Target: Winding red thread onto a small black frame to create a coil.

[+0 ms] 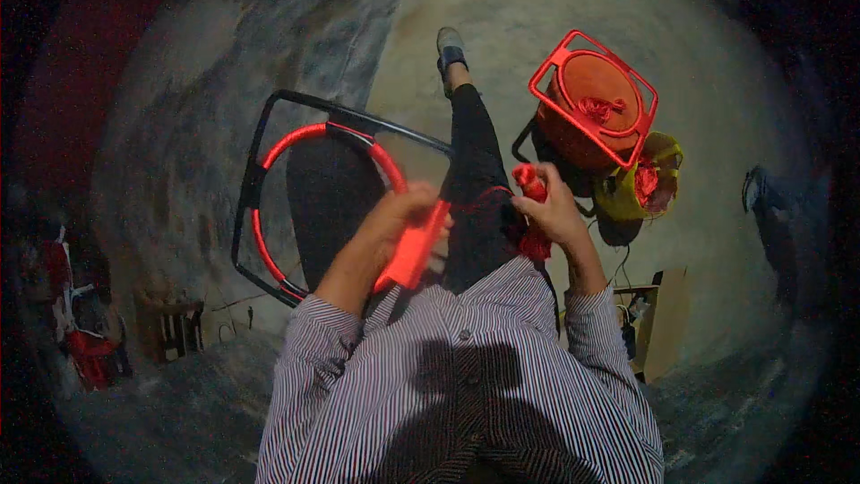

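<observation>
Head view: the person looks down over a striped shirt (466, 394) at both hands, raised in front of the chest above a dusty concrete floor (555, 0).

The left hand (403, 211) is closed on the rim of a black metal frame (260, 139), at the lower right of a hoop (309, 136) inside the frame that is wrapped in red cord. Just under the fingers a flat band of red cord (414, 251) runs down along the rim, blurred. The frame stands tilted in front of the person's left side, its far corner well out over the floor.

The right hand (551, 211) is closed around a bunch of red cord (530, 184); one end sticks up above the fist and another hangs below it.

Between the hands, a leg in dark trousers (475, 152) stretches forward, ending in a grey shoe (450, 45).

Near the right hand, further out, stands a second frame (591, 94), red, with an orange woven seat. Just beside it sits a yellow bag (658, 184) with more red cord inside.

Low on the right is a wooden box (663, 323).
</observation>
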### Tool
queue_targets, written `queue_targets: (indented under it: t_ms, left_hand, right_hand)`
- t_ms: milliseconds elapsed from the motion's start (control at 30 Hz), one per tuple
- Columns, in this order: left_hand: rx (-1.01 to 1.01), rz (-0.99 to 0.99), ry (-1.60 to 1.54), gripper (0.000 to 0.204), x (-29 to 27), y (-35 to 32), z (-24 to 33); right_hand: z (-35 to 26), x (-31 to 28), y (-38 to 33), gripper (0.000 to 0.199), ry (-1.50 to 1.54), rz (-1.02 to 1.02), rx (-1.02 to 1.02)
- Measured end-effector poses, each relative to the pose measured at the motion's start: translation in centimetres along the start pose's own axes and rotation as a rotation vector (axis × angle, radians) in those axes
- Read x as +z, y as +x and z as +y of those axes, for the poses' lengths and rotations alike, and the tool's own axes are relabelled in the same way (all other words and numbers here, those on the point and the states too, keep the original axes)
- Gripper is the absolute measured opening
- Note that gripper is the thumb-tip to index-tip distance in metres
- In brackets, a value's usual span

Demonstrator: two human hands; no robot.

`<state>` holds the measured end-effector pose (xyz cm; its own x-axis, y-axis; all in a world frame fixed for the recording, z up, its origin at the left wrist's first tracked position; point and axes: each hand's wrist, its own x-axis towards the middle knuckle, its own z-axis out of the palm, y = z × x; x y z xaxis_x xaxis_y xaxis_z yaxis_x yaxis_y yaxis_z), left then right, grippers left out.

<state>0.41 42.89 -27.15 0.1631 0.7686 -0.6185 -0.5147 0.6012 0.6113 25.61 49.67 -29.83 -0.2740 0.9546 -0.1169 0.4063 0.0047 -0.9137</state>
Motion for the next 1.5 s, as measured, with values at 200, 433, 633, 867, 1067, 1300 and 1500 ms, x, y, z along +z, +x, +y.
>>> queue_targets:
  t_ms: [200, 433, 633, 867, 1067, 1300, 1500]
  left_hand:
    - [0.371, 0.053, -0.086, 0.049, -0.9, 0.5, -1.4]
    - [0.651, 0.083, 0.019, 0.064, 0.2, 0.3, -1.7]
    - [0.448, -0.085, -0.138, 0.057, -0.5, 0.3, -1.4]
    - [0.122, -0.142, -0.269, 0.053, -1.2, -0.4, -1.0]
    - [0.158, -0.156, -0.263, 0.051, -1.1, 0.2, -1.7]
    - [0.182, -0.207, -0.285, 0.042, -2.9, 1.8, -2.5]
    - [0.035, -0.107, -0.017, 0.031, -1.7, 0.7, -1.5]
  right_hand:
    - [-7.4, 1.0, 2.6, 0.036, -0.302, -0.085, -0.313]
    - [-7.8, 6.2, 5.1, 0.056, -0.884, -0.362, -0.886]
    - [-3.8, 3.6, 3.2, 0.069, -0.265, 0.413, -0.615]
    - [-1.2, 4.8, 1.5, 0.037, -0.041, -0.065, -0.554]
    - [-1.6, 5.2, 1.3, 0.037, -0.049, -0.171, -0.384]
    - [0.3, 0.4, -0.4, 0.035, 0.698, -0.050, -0.337]
    - [4.2, -10.4, -5.6, 0.033, 1.178, -0.084, -0.402]
